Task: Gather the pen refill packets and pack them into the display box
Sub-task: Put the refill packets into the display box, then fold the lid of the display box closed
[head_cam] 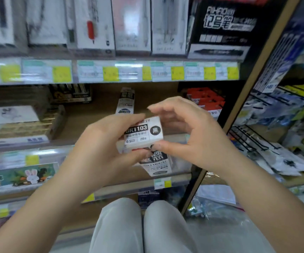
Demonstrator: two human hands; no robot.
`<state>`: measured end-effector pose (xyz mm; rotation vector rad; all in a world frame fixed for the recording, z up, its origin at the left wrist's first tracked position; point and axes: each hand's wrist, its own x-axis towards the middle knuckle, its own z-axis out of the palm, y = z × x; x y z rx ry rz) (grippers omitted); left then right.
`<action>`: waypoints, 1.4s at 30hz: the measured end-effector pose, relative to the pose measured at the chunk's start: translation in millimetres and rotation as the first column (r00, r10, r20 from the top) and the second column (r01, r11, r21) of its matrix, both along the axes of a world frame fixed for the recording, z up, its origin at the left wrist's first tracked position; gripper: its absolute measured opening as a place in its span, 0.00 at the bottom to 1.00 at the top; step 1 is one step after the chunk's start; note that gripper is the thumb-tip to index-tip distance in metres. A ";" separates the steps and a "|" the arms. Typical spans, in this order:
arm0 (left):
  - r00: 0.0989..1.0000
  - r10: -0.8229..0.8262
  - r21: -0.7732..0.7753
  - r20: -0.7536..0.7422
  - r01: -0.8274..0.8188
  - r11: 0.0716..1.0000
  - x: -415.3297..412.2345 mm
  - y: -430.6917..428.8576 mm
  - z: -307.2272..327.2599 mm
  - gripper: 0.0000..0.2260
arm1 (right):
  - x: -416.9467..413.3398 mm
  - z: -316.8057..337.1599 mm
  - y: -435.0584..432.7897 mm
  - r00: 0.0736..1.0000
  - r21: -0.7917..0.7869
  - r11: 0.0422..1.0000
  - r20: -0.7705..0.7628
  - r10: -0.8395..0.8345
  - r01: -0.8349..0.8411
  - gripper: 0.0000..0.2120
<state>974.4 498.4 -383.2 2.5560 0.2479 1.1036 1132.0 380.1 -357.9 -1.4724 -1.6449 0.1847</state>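
The person's left hand (102,143) and right hand (193,136) are bare. Behind each wrist, the left forearm (38,207) and right forearm (257,189) are uncovered all the way back to the edge of the view. The fingernails seem plain and trimmed fairly short, though blur makes this hard to judge. Below the hands, closer to the body, two legs side by side wear light grey-beige trousers (122,230) of plain, smooth cloth.
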 end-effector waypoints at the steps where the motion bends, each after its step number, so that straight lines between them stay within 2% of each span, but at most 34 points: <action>1: 0.999 0.032 0.060 0.017 -0.033 0.998 -11.0 -2.9 5.1 0.27 | -2.7 6.6 0.8 1.000 -0.002 1.000 0.002 0.003 -0.003 0.25; 3: 0.993 0.111 0.125 0.043 -0.115 0.985 -23.8 5.3 18.0 0.26 | -6.6 17.5 2.1 1.000 0.002 1.000 0.023 -0.001 0.001 0.26; 4: 0.986 0.163 0.108 0.045 -0.167 0.980 -31.0 12.9 22.9 0.27 | -7.7 21.3 3.0 0.999 0.004 1.000 0.034 -0.010 0.010 0.26; 6: 0.967 0.246 -0.036 0.071 -0.244 0.969 -45.2 22.8 31.2 0.32 | -7.0 23.5 6.9 0.998 -0.007 0.999 0.049 -0.046 0.046 0.27; 7: 0.966 0.249 -0.009 0.072 -0.249 0.968 -53.1 21.9 32.4 0.28 | -5.5 21.7 10.4 0.995 -0.022 0.997 0.061 -0.074 0.076 0.26; 9: 0.951 0.286 0.156 0.117 -0.302 0.940 -66.2 14.7 26.8 0.23 | 0.4 13.3 19.3 0.985 -0.070 0.986 0.093 -0.143 0.150 0.25; 11: 0.931 0.327 0.240 0.160 -0.358 0.902 -77.8 15.3 8.3 0.23 | 8.8 0.0 29.1 0.975 -0.130 0.969 0.101 -0.198 0.210 0.24; 13: 0.912 0.373 0.246 0.169 -0.405 0.880 -76.9 30.0 -9.6 0.25 | 18.0 -15.2 37.9 0.968 -0.175 0.952 0.084 -0.238 0.249 0.22; 20: 0.903 0.429 0.253 -0.033 -0.408 0.877 -54.3 95.5 -66.5 0.27 | 37.7 -52.1 69.2 0.945 -0.280 0.911 -0.041 -0.326 0.302 0.20; 26: 0.846 0.500 0.320 -0.184 -0.429 0.845 -30.1 136.0 -86.8 0.28 | 44.0 -69.3 100.2 0.921 -0.357 0.868 -0.050 -0.386 0.345 0.22; 28: 0.814 0.529 0.293 -0.240 -0.459 0.839 -28.9 142.3 -91.0 0.29 | 42.4 -72.3 109.4 0.920 -0.360 0.857 0.012 -0.392 0.369 0.23; 30: 0.793 0.537 0.274 -0.288 -0.469 0.840 -29.2 147.4 -92.0 0.30 | 40.7 -71.5 121.0 0.923 -0.337 0.860 0.143 -0.357 0.384 0.25; 33: 0.730 0.573 0.282 -0.372 -0.500 0.819 -32.6 159.2 -92.0 0.31 | 41.1 -64.1 145.9 0.903 -0.392 0.837 0.354 -0.245 0.381 0.35; 36: 0.645 0.617 0.302 -0.450 -0.541 0.785 -35.0 161.6 -87.5 0.35 | 40.8 -51.8 170.4 0.808 -0.457 0.780 0.581 -0.102 0.428 0.40; 39: 0.603 0.625 0.297 -0.496 -0.558 0.775 -32.0 152.3 -80.5 0.39 | 36.9 -50.6 186.6 0.675 -0.441 0.800 0.735 0.062 0.407 0.44; 42: 0.621 0.603 0.291 -0.501 -0.535 0.793 -28.8 143.8 -73.6 0.40 | 31.7 -55.7 198.5 0.556 -0.417 0.830 0.816 0.161 0.371 0.34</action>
